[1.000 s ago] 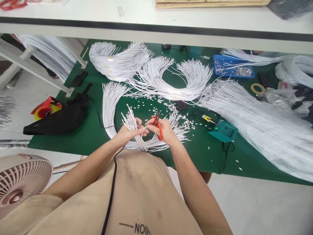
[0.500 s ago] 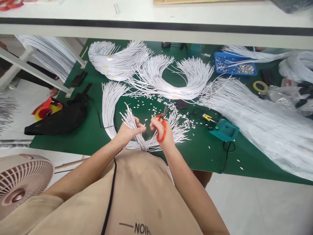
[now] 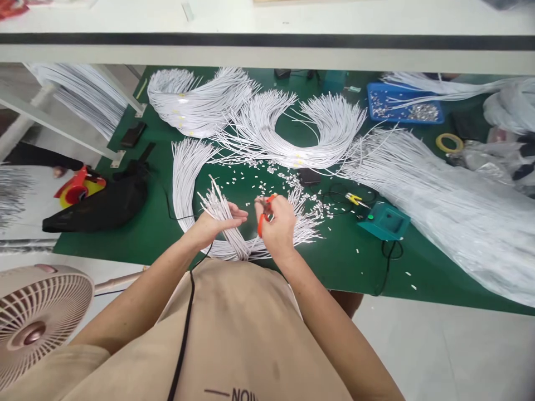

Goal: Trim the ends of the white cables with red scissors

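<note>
White wire bundle (image 3: 221, 214) at frame centre, clamped in my left hand (image 3: 211, 225); right hand (image 3: 276, 225) closed round orange snips (image 3: 264, 214). Cut sleeve bits (image 3: 267, 172) litter green mat (image 3: 167, 234). Many bundles (image 3: 292, 133) upper centre look untrimmed, so lots left.

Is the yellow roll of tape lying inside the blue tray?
No, the yellow roll of tape lies on the green mat, right of the blue tray.

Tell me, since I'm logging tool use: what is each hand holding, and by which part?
The left hand grips a bundle of white wires just below its cut ends. The right hand holds orange-handled scissors by the handles.
</note>
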Motion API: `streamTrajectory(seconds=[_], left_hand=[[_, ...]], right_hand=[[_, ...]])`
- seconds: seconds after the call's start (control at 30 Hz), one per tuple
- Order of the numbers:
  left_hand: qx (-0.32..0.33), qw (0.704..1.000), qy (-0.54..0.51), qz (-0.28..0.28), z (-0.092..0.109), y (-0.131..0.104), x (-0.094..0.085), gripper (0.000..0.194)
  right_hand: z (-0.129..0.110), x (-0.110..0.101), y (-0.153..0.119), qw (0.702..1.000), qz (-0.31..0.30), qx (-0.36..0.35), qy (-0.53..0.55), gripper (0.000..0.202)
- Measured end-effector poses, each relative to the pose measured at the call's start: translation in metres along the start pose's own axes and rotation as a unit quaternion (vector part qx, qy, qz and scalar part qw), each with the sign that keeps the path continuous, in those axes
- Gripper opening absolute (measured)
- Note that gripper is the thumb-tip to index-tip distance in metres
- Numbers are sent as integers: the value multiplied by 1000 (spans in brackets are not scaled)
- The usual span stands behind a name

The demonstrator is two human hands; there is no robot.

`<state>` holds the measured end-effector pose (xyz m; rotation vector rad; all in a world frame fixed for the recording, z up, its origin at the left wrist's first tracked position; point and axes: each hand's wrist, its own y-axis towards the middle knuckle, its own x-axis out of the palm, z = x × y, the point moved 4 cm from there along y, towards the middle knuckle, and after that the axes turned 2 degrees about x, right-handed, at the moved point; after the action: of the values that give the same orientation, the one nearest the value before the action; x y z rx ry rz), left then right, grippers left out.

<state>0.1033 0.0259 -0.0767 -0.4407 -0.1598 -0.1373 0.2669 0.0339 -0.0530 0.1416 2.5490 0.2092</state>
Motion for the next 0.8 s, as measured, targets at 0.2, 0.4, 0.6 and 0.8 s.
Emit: streamTrajectory(seconds=[0.2,0.4,0.6,0.8], left_hand=[[-11,999,-25,26,-7,0,1,36],[18,997,6,78,-10,-1,7,35],[31,976,-75,200,-16,-4,6,35],[50,981,-95,159,-14,-1,22,22]], right_hand=[[24,38,-23,970,-186,106,115,17],[42,45,-31,958,-221,123,135,17],[47,31,-36,953,-193,165,164,18],[49,34,-46,935,-234,188,186,19]])
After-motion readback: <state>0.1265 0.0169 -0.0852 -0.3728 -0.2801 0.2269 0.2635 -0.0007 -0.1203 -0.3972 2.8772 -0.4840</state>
